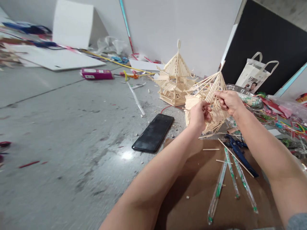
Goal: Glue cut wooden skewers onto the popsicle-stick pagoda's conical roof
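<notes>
A grey floor (pixel 59 127) carries everything. On it, just left of the brown board (pixel 203 191), lies a black phone (pixel 153 133). Beyond the phone stands a finished stick pagoda (pixel 174 81), pale wood, tiered, with a spike on top. Right of the phone, above the board, both hands hold a stick roof (pixel 213 99), a fan of pale sticks meeting at a peak; its lower half is hidden by fingers. The left hand (pixel 199 115) is closed around its near edge; the right hand (pixel 229 101) pinches one stick near the top. Behind the roof a white bag (pixel 255 75) stands, its contents out of sight. Blue pliers (pixel 238 153) and wrapped chopsticks (pixel 231 174) lie on the board.
</notes>
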`<state>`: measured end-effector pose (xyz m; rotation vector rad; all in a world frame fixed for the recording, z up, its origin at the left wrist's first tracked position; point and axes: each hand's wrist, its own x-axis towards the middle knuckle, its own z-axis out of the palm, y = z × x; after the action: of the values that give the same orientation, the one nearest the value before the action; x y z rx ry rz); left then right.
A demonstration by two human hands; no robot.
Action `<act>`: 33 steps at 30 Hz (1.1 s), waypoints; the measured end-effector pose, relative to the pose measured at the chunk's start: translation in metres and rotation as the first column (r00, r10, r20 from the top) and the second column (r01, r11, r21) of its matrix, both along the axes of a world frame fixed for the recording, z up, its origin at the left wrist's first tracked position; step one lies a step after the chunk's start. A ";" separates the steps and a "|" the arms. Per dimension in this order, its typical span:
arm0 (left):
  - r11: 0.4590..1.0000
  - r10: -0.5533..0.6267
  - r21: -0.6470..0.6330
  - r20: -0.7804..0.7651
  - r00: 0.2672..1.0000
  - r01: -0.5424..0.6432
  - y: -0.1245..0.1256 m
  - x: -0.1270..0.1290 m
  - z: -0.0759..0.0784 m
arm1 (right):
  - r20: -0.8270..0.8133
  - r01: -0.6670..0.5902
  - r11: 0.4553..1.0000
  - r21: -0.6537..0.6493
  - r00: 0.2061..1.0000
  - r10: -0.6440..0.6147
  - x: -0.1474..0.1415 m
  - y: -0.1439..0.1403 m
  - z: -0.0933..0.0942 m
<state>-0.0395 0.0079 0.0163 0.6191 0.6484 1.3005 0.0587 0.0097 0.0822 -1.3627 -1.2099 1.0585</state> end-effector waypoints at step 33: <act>0.987 0.000 0.156 -0.155 0.988 0.025 0.001 0.002 -0.005 | 0.027 0.046 0.999 0.020 0.999 -0.046 -0.006 0.001 0.002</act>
<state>-0.0373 0.0092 0.0114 0.8589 0.6706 1.3093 0.0530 0.0110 0.0840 -1.3879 -1.2004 0.9966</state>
